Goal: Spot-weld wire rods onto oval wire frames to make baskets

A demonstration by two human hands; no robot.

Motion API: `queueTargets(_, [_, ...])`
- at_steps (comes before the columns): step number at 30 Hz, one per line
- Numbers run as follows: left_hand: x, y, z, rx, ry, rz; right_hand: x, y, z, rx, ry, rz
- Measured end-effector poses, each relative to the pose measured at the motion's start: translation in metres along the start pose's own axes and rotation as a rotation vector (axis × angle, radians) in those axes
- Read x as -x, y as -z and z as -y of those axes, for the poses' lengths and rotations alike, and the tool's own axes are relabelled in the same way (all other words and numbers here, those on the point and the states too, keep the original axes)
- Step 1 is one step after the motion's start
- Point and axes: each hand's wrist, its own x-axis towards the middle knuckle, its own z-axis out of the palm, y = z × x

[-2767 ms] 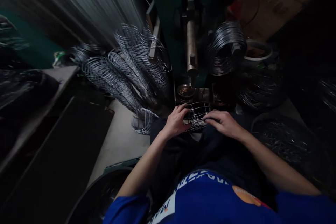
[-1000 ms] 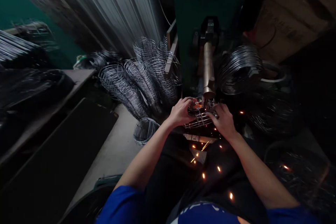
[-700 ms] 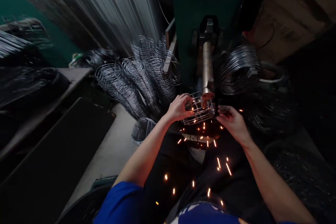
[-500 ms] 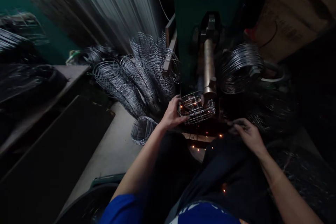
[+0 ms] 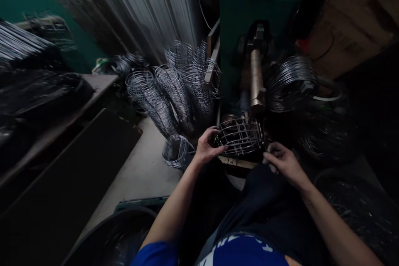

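My left hand (image 5: 209, 146) grips the left side of a round wire cage (image 5: 239, 138), thumb along the near side and fingers at the far side. The cage lies tilted just beneath the copper-coloured arm (image 5: 257, 77) of a green welding machine (image 5: 237, 16). To the right of the cage is my right hand (image 5: 279, 158), its thumb and fingers pinched together. What the pinch holds, if anything, is too small and dark to make out.
Several stacks of wire rings (image 5: 152, 102) lean left of the machine, with a short ring stack (image 5: 176, 150) on the floor. A wire coil (image 5: 291, 81) hangs at right. A dark tub (image 5: 124, 216) stands at lower left, beside a dark board (image 5: 71, 158). Cardboard boxes (image 5: 352, 37) are behind.
The orange sparks around the cage are gone. My right hand has come closer to the cage and its fingers have closed. The cage now sits slightly lower under the arm, and the view has shifted.
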Motion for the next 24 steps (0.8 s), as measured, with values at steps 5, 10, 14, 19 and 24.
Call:
queueTargets(5, [0.004,-0.011,-0.020,-0.081,-0.110,0.096,-0.010,-0.015,0.033,-0.136,0.053,0.195])
queueTargets(10, [-0.002,-0.032,-0.017,-0.123,-0.142,0.117,-0.021,-0.010,0.039,0.308,0.321,0.217])
queueTargets(14, [-0.003,-0.044,-0.015,-0.116,-0.147,0.125,-0.032,-0.011,0.025,0.768,0.707,0.110])
queueTargets(19, [-0.006,-0.050,-0.017,-0.094,-0.125,0.115,-0.036,-0.010,-0.001,1.104,0.912,0.023])
queueTargets(24, [-0.009,-0.053,-0.015,-0.087,-0.139,0.093,-0.035,-0.008,-0.009,1.095,0.980,0.002])
